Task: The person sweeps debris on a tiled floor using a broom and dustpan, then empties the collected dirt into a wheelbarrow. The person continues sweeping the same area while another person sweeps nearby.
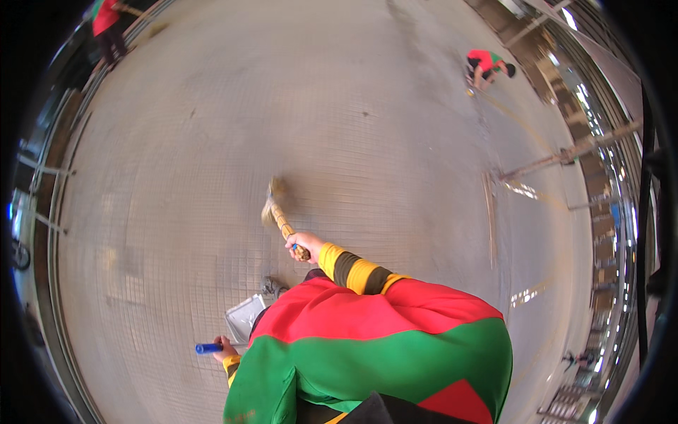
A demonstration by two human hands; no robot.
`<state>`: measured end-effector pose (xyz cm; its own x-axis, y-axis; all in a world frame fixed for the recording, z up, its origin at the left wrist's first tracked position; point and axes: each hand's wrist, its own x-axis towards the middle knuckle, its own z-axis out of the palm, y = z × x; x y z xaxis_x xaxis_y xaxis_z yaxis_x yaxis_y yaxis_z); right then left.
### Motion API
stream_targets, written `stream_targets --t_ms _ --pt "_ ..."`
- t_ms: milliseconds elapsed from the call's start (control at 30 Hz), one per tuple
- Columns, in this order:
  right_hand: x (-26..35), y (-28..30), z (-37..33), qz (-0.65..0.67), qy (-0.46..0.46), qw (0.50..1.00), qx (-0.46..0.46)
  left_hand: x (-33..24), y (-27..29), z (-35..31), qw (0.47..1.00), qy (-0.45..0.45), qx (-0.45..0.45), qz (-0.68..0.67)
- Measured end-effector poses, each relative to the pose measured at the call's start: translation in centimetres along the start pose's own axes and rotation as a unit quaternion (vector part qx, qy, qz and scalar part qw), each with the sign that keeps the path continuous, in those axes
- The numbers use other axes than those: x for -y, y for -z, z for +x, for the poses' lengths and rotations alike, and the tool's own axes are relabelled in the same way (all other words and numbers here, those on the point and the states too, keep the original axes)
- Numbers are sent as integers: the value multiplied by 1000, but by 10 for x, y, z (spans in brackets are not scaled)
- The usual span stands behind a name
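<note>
My right hand (304,245) is wrapped round the thick bamboo-like handle of a short hand broom (282,222). The broom's straw head points away from me, low over the floor and smeared by motion. Down at the left, my left hand (224,348) grips a dustpan (244,315) by its handle, which ends in a blue grip (207,348). The pan is whitish grey, and my body covers part of its right side. Between pan and broom, a dark shoe (272,285) shows beside my leg.
A tiled, dusty floor (162,198) spreads all round. Far right, a person (487,65) in red and green crouches at the floor; another person (107,28) stands far left with a long-handled tool. Wooden poles (572,150), a long strip (489,219) and stacked boxes (604,247) lie rightward.
</note>
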<state>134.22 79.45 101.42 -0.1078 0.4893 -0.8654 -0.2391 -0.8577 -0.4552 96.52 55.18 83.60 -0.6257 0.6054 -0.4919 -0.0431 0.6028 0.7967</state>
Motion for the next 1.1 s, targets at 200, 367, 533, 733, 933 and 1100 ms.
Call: stream_targets --t_ms 200,367,533,733,933,1100 --pt "52 -6 -36 -152 28 987 45 -57 -22 -29 986 -56 -74 139" --pt "123 27 -64 -91 -158 974 134 -77 -38 -65 973 -55 -169 148" --pt "173 0 -42 -377 -143 896 188 -104 -49 -99 964 -48 -203 165" --pt "151 -62 37 -597 -147 742 268 -114 -53 -151 950 45 -272 149" --pt "147 -99 127 -665 -152 700 213 -104 -29 -171 905 147 -400 -12" --pt "191 -73 172 -618 -110 774 86 -73 -57 -191 827 234 -500 -102"
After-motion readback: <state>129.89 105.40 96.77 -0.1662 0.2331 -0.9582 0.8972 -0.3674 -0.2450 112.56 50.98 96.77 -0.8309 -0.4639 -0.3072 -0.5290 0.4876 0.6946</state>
